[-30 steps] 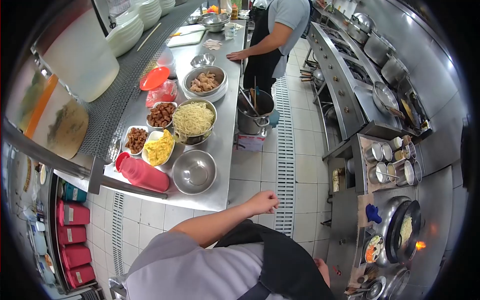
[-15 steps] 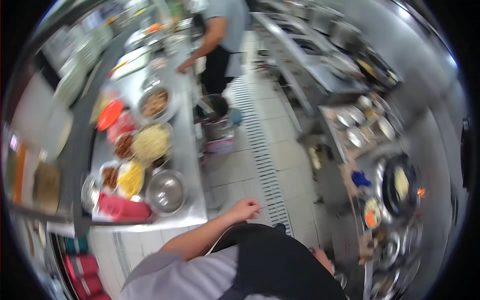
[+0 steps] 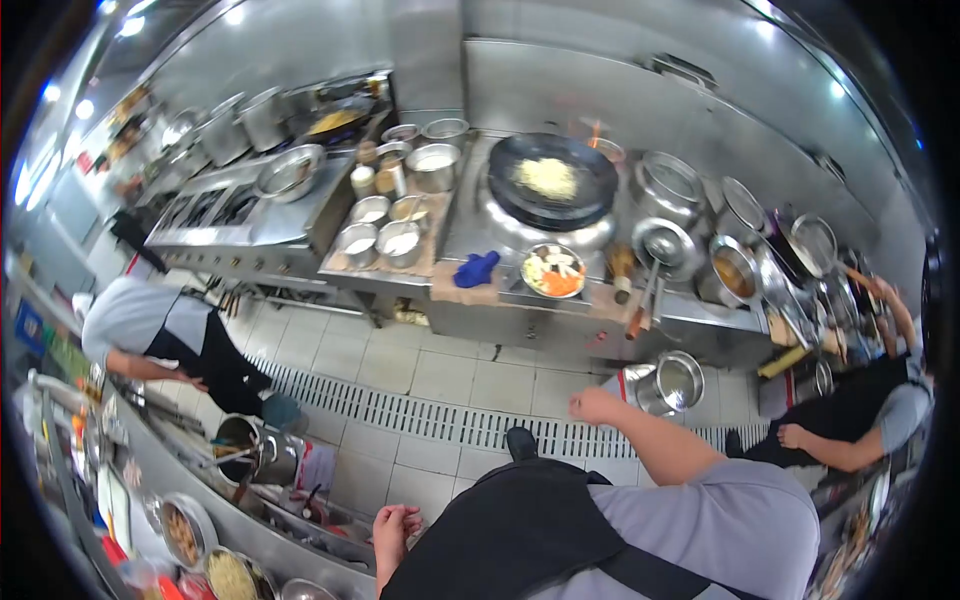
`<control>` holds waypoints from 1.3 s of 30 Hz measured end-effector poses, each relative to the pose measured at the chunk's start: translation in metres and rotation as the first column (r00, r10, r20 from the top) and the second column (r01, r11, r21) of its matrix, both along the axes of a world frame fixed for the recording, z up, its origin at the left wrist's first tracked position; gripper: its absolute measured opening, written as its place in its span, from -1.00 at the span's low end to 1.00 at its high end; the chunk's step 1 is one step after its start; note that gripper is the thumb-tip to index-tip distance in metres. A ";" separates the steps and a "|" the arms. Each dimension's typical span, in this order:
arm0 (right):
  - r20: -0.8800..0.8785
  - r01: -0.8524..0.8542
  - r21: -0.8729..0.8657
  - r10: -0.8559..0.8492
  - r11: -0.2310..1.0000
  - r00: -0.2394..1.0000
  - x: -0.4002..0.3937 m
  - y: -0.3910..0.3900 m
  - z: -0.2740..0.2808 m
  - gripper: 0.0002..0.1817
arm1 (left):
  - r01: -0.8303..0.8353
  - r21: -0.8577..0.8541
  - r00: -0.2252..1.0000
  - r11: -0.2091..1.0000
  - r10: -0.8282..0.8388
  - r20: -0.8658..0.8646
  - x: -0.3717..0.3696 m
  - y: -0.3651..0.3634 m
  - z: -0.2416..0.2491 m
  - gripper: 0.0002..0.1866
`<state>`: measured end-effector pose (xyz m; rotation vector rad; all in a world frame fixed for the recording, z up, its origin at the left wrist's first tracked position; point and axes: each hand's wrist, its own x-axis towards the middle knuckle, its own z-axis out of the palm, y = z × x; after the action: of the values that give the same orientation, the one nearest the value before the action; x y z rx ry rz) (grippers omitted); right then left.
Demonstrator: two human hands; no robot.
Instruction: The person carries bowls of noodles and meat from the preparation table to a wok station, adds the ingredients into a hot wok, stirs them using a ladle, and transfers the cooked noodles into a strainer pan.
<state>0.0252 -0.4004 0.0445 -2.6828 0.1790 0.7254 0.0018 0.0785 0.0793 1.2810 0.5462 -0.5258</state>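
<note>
Just turned toward front edge of stove (image 3: pixel 480 318), facing wok (image 3: pixel 505 185) | with left hand (image 3: pixel 395 525) half-curled, right hand (image 3: pixel 596 406) loosely closed | gripping nothing visible

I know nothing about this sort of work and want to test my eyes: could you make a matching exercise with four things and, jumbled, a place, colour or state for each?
1. Black wok
2. Blue cloth
3. Dish of cut vegetables
4. Left hand

A. Nearer the wearer than the wok, with orange and white pieces
B. Fingers loosely curled, holding nothing
C. With pale yellow food in its middle
D. Crumpled near the counter's front edge

Pairs: 1-C; 2-D; 3-A; 4-B
</note>
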 end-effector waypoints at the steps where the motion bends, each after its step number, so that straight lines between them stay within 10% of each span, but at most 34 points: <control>1: 0.014 0.302 0.125 -0.307 0.945 0.952 -0.002 -0.013 0.003 -0.52 | 0.005 0.014 1.000 1.000 -0.005 0.003 0.005 -0.003 0.001 -0.89; 3: -0.087 0.734 0.498 -0.815 0.463 0.573 0.000 -0.038 0.016 -0.45 | 0.020 0.034 1.000 0.999 -0.021 0.011 0.016 -0.013 0.006 -0.89; 4: -0.246 0.741 0.669 -0.924 0.055 0.291 0.002 -0.053 0.020 -0.41 | 0.023 0.052 1.000 0.998 -0.024 0.018 0.022 -0.018 0.010 -0.88; 6: -0.330 0.569 0.777 -0.944 -0.270 0.003 0.014 -0.087 0.009 -0.33 | 0.027 0.080 0.999 0.996 -0.029 0.030 0.031 -0.026 0.013 -0.88; 13: -0.499 0.269 0.846 -0.861 -0.461 0.093 0.044 -0.145 0.022 -0.42 | 0.117 0.103 0.990 0.988 -0.124 0.069 0.077 -0.090 0.033 -0.86; 16: -0.728 0.128 0.682 -0.650 -0.720 0.218 0.032 -0.182 0.019 -0.70 | 0.176 0.114 0.982 0.978 -0.182 0.046 0.100 -0.118 0.031 -0.85; 18: -0.642 0.063 0.731 -0.655 -0.679 0.398 0.018 -0.212 0.042 -0.77 | 0.189 0.100 0.981 0.977 -0.193 0.032 0.110 -0.138 0.031 -0.86; 21: -0.603 0.245 0.798 -0.730 -0.551 0.321 0.005 -0.244 0.066 -0.79 | 0.221 0.165 0.972 0.961 -0.232 0.049 0.120 -0.164 0.038 -0.84; 22: -0.179 0.545 0.839 -0.940 0.009 0.291 0.001 -0.246 0.066 -0.76 | 0.227 0.179 0.970 0.957 -0.238 0.044 0.126 -0.172 0.036 -0.83; 23: 0.280 0.726 0.474 -0.866 0.499 0.413 0.001 -0.246 0.077 -0.71 | 0.231 0.192 0.969 0.954 -0.243 0.039 0.130 -0.179 0.034 -0.82; 28: 0.306 0.667 0.584 -0.886 0.464 0.348 0.030 -0.225 0.167 -0.67 | 0.249 0.182 0.966 0.951 -0.257 0.021 0.147 -0.212 0.025 -0.85; 32: 0.229 0.437 0.731 -0.792 0.523 0.565 0.112 -0.242 0.191 -0.72 | 0.370 0.171 0.923 0.913 -0.382 0.044 0.172 -0.243 0.023 -0.85; 39: 0.060 0.522 0.564 -0.663 0.640 0.747 0.199 -0.224 0.171 -0.76 | 0.371 0.160 0.915 0.915 -0.390 0.107 0.214 -0.261 0.034 -0.85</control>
<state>0.2246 -0.6244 0.2157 -1.9670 0.6725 0.1519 0.2155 -0.1829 0.1134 1.5553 0.2159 -0.7276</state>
